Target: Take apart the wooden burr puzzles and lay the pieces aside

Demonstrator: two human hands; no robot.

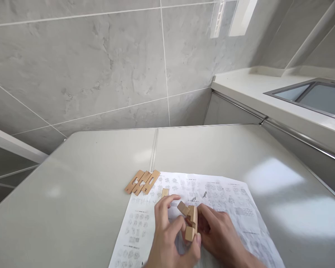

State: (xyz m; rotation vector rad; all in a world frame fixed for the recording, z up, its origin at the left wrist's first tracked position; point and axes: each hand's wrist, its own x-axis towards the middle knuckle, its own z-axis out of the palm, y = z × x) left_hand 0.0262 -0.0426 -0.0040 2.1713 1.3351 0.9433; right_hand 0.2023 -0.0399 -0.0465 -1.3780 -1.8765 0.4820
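Between my two hands, above the printed sheet, is a cluster of notched wooden puzzle pieces (193, 215), partly fitted against each other, with one piece (183, 208) sticking out at an angle to the upper left. My left hand (169, 234) grips the lower end of the cluster with thumb and a curled finger, its index finger raised and stretched. My right hand (219, 227) closes on the cluster from the right; some of its fingers are hidden. Just beyond my left fingers, a small wooden piece (164, 192) lies on the sheet, partly covered.
Three flat slotted wooden boards (142, 182), numbered by hand, overlap at the sheet's upper left corner. The large paper sheet (136, 230) carries printed diagrams and lies on a pale table (80, 193). Behind is a grey tiled wall; a counter (245, 87) with a sink stands right.
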